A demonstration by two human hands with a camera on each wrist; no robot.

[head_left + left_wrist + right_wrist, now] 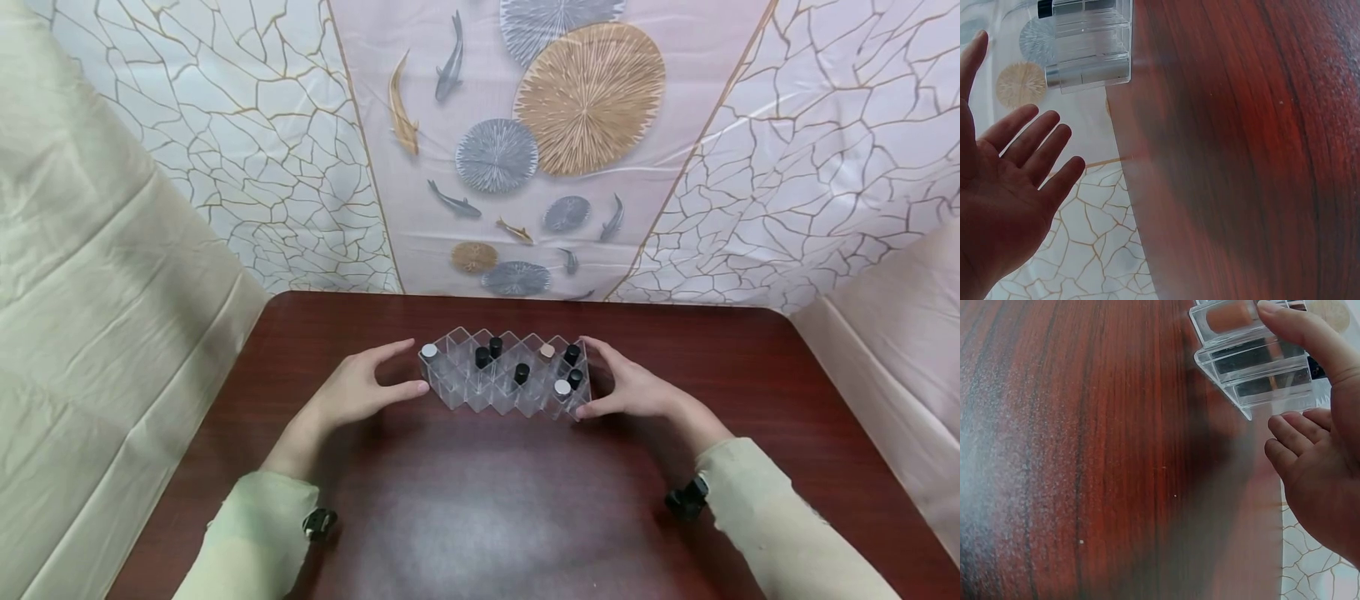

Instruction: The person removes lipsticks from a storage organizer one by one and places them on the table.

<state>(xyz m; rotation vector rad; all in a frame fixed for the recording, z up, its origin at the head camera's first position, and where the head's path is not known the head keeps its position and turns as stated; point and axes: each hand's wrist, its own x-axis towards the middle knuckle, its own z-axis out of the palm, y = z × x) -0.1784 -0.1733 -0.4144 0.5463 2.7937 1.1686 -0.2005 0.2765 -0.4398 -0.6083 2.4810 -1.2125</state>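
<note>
A clear acrylic organizer with diamond-shaped slots stands toward the back of the table. Several small capped cosmetic tubes sit upright in it: black caps, a white cap at the left end, another white cap and a pinkish cap on the right. Fingers spread, my left hand is beside the left end, with a gap in the left wrist view. My right hand spans the right end, thumb at the front corner and index finger at the back; in the right wrist view the thumb overlaps the organizer.
The dark reddish wooden table extends in front of the organizer. Behind it hangs a patterned cloth with fish and round leaf shapes. Pale padded fabric borders the left side, and similar fabric the right.
</note>
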